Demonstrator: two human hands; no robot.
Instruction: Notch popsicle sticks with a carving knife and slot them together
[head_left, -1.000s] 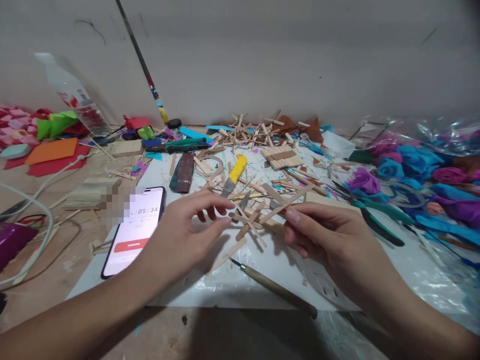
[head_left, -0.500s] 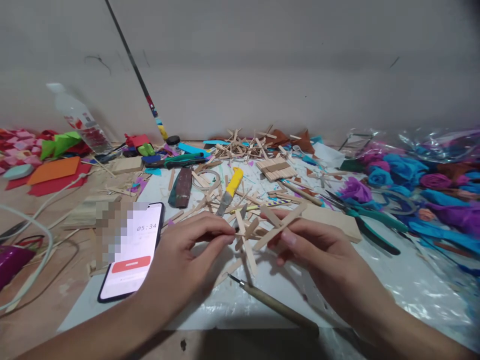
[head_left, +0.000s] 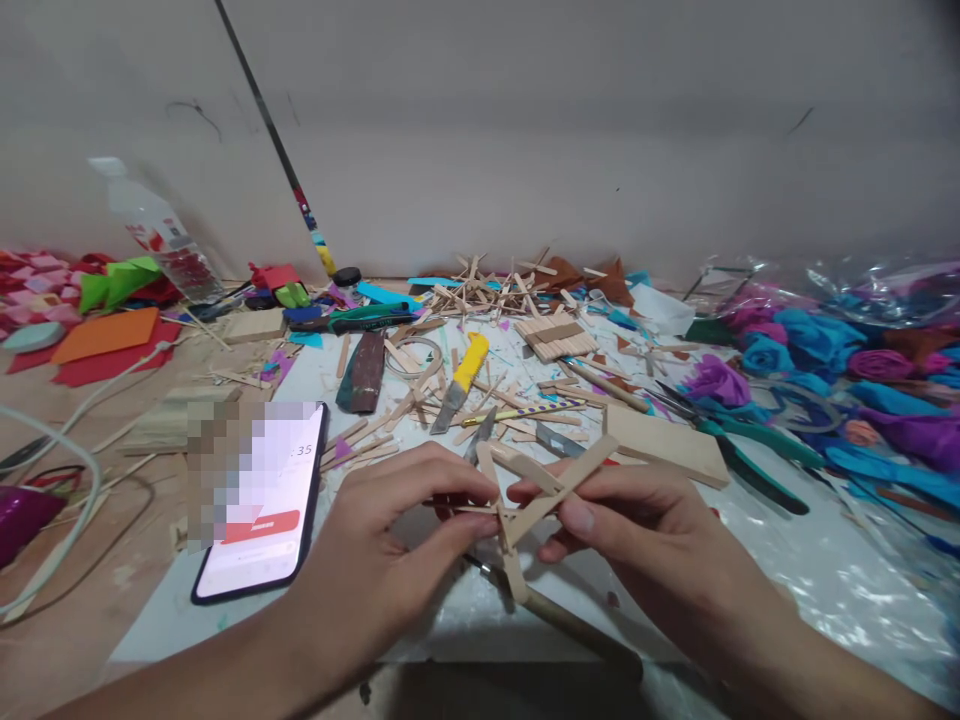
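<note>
Both hands are over the white board [head_left: 172, 625], close together. My left hand [head_left: 420, 520] pinches one piece of crossed wooden craft sticks [head_left: 512, 575] between thumb and fingertips. In my right hand [head_left: 637, 520], thumb and fingers close on another crossed pair of wooden craft sticks [head_left: 570, 485]. The tips of the two pieces meet or overlap between the hands; whether they are joined I cannot tell. Beneath them lies a carving tool [head_left: 577, 630] with a wooden handle, its blade end partly hidden by my left hand and the sticks.
A phone [head_left: 262, 510] lies left of my left hand. Beyond the hands are a yellow utility knife [head_left: 463, 380], a bundle of craft sticks [head_left: 555, 338] and a heap of joined sticks [head_left: 487, 290]. Green-handled pliers [head_left: 757, 465] and a wooden block [head_left: 664, 445] lie right.
The left piece has come right and turned, and the two stick pieces now meet. My left hand has shifted slightly right and down, partly covering the carving tool's tip.
</note>
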